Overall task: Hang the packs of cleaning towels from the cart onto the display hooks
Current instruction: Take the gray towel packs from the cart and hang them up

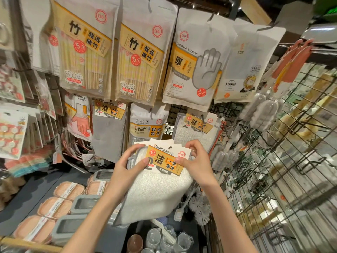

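Head view: both hands hold a pack of cleaning towels (pixel 156 187) up before the display. The left hand (pixel 127 165) and right hand (pixel 196 159) pinch its card header (pixel 165 157) at either side. It sits just below a hung towel pack (pixel 197 130), seemingly off any hook.

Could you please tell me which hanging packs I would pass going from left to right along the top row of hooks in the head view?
Left bamboo chopsticks pack → right bamboo chopsticks pack → disposable gloves pack → white pouch with a cartoon print → orange-handled brushes.
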Motion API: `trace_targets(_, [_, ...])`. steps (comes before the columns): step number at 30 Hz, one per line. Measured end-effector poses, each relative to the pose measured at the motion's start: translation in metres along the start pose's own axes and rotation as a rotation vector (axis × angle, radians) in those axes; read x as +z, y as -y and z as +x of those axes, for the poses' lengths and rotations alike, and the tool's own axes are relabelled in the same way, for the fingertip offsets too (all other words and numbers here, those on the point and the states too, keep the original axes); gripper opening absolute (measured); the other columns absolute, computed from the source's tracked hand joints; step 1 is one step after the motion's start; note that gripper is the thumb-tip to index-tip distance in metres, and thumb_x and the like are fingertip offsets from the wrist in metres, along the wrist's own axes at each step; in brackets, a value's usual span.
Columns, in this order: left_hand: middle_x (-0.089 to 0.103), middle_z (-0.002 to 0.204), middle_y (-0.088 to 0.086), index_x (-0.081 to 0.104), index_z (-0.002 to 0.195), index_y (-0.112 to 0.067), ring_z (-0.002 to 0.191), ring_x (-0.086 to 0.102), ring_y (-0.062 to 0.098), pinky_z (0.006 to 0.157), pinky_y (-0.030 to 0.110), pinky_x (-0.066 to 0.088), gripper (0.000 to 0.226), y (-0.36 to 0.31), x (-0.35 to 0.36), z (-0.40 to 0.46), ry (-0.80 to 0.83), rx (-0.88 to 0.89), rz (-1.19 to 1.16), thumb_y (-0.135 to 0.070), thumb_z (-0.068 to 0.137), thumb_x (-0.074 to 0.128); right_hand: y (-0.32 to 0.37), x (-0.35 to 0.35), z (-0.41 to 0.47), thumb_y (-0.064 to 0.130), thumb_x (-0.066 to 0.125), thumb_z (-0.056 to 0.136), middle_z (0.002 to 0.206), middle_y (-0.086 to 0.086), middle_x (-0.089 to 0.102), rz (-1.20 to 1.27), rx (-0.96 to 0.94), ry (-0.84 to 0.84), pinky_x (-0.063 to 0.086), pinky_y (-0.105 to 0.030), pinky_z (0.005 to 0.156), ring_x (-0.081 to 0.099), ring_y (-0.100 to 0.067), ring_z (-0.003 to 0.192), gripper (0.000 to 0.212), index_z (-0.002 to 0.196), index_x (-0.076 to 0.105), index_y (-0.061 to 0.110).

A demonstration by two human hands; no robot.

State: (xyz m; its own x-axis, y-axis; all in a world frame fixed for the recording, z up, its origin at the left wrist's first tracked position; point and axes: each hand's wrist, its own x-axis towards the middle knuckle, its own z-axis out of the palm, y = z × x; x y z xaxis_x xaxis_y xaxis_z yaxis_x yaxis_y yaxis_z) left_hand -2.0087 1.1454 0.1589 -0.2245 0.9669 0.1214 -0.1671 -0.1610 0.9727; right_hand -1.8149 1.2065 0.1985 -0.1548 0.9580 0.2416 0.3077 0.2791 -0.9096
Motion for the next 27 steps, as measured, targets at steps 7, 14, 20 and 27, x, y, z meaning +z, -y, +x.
trace_targets(7, [0.057, 0.101, -0.040, 0.053, 0.102, -0.054, 0.101, 0.048, -0.018, 0.080, 0.011, 0.038, 0.035, -0.004, 0.003, -0.006, 0.026, 0.003, 0.061, -0.041, 0.073, 0.065, 0.006, -0.005, -0.002, -0.008, 0.073, 0.072, 0.094, 0.005, 0.059, 0.048, -0.007, 0.001, 0.055, -0.021, 0.064, 0.061, -0.017, 0.099, 0.038, 0.086, 0.049, 0.018])
trace_targets(14, [0.057, 0.120, -0.019, 0.059, 0.101, -0.051, 0.119, 0.054, 0.020, 0.099, 0.042, 0.042, 0.036, 0.003, 0.000, -0.005, -0.020, -0.035, 0.065, -0.051, 0.067, 0.070, 0.001, -0.011, -0.001, -0.002, 0.072, 0.076, 0.094, 0.006, 0.063, 0.060, -0.043, -0.066, 0.053, -0.021, 0.077, 0.061, -0.008, 0.101, 0.037, 0.086, 0.048, 0.025])
trace_targets(20, [0.066, 0.116, -0.008, 0.066, 0.094, -0.036, 0.118, 0.058, 0.029, 0.102, 0.054, 0.045, 0.036, 0.013, -0.006, 0.002, -0.090, -0.014, -0.067, -0.037, 0.062, 0.081, -0.003, -0.029, 0.012, -0.001, 0.070, 0.078, 0.096, 0.007, 0.065, 0.104, -0.064, -0.188, 0.054, -0.017, 0.068, 0.066, -0.001, 0.088, 0.042, 0.087, 0.049, 0.034])
trace_targets(27, [0.071, 0.112, 0.008, 0.065, 0.098, -0.032, 0.097, 0.071, 0.028, 0.081, 0.041, 0.055, 0.044, 0.021, -0.013, 0.010, -0.064, -0.036, -0.114, -0.030, 0.058, 0.084, -0.013, -0.057, 0.040, 0.002, 0.070, 0.080, 0.107, 0.001, 0.064, 0.073, -0.012, -0.280, 0.058, -0.029, 0.075, 0.066, -0.010, 0.096, 0.038, 0.095, 0.053, 0.033])
